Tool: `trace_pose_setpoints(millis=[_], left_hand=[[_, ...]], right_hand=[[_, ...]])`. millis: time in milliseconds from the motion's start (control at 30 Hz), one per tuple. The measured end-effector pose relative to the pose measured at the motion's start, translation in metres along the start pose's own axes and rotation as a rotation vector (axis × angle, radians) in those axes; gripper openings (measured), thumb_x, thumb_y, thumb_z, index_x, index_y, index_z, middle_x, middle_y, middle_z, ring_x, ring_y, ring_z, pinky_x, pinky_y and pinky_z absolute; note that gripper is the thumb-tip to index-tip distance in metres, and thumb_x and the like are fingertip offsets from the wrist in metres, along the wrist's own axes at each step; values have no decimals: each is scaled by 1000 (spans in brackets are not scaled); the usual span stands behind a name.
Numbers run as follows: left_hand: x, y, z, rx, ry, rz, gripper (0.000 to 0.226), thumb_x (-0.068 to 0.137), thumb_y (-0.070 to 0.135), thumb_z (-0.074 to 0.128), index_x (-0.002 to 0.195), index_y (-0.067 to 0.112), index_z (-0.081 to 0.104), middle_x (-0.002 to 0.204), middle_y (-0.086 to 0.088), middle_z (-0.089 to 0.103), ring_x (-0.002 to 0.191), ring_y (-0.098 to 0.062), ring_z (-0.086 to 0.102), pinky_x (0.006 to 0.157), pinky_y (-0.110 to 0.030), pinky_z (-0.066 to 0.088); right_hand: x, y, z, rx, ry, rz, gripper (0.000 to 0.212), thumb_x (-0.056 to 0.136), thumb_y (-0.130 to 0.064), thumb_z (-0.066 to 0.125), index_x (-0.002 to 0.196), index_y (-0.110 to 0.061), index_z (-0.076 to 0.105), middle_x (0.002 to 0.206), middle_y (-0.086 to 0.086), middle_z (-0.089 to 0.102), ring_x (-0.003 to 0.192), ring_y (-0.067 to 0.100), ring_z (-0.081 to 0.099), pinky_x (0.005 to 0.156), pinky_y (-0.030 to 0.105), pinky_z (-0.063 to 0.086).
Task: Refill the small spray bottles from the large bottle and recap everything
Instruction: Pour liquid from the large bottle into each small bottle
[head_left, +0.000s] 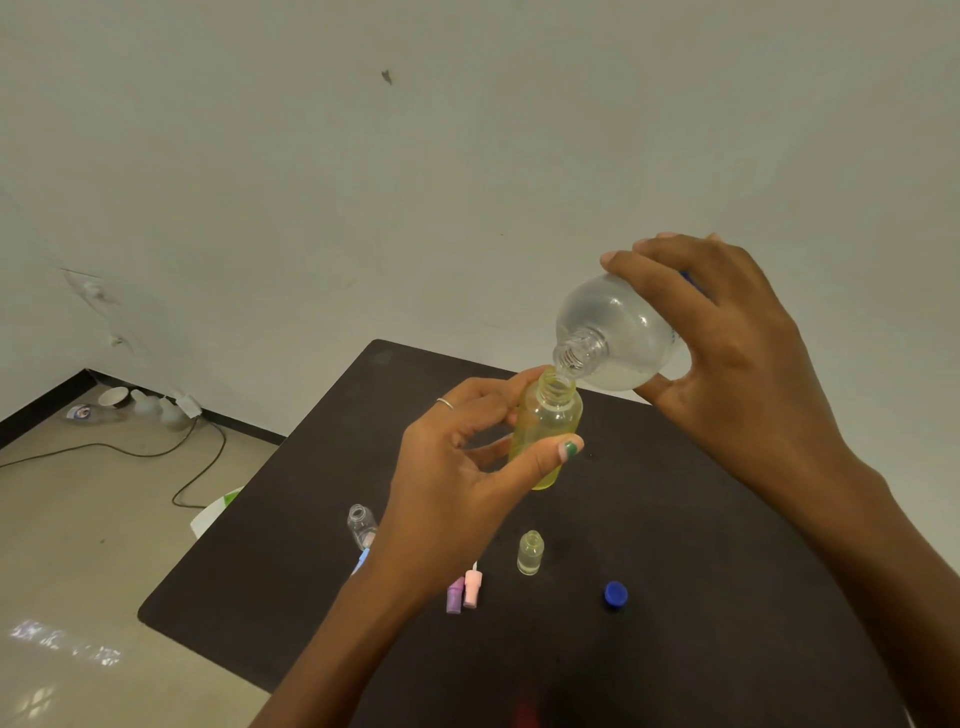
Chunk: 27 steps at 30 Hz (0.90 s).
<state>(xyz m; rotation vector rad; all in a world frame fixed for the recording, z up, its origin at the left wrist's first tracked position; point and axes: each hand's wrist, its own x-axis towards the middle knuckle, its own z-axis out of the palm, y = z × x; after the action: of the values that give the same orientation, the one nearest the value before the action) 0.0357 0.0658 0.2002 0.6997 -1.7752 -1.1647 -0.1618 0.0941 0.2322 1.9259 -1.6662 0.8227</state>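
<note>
Your right hand (737, 358) grasps the large bottle (618, 332) by its body, tipped neck-down over the yellow spray bottle (545, 431), which your left hand (457, 478) pinches mid-body above the desk (675, 571). Both look like light, thin, smooth plastic: squeeze gently, hold the small one low, keep the mouths touching

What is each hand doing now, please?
Left hand: grips the yellow spray bottle, held upright.
Right hand: grips the large bottle, tilted over it.

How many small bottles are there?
3: a yellow bottle held in the left hand, a clear one and a pale one standing on the table.
</note>
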Motion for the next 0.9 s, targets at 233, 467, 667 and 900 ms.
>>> trace_pose_setpoints(millis=[233,467,667,900], left_hand=[[-1,-1,0,-27,5,-8,29,72,22,72,101,20,70,100,8,67,98,-3,62,75,-13,52],[-1,-1,0,-5,7,-5,32,72,23,71,103,16,70,100,8,66,99,-3,62,76,-13,53],[-1,0,0,-12,12,-4,33,72,24,71,104,18,69,100,8,66,97,-3,62,75,-11,52],[-2,-1,-1,10,10,6,33,74,23,70,106,16,69,102,8,66,101,-3,61,77,-11,51]], right_hand=[[1,-1,-1,5,-4,4,62,71,-11,80,128,-12,55,123,13,55,116,28,46,105,33,30],[2,-3,-3,-3,-18,3,63,71,-11,81,128,-12,54,124,13,55,117,29,46,105,34,30],[2,-4,-3,-6,-14,2,65,69,-10,82,128,-12,54,124,14,55,118,26,43,107,37,30],[3,-4,-4,-5,-20,3,64,71,-10,81,129,-12,54,124,13,55,117,31,47,104,33,30]])
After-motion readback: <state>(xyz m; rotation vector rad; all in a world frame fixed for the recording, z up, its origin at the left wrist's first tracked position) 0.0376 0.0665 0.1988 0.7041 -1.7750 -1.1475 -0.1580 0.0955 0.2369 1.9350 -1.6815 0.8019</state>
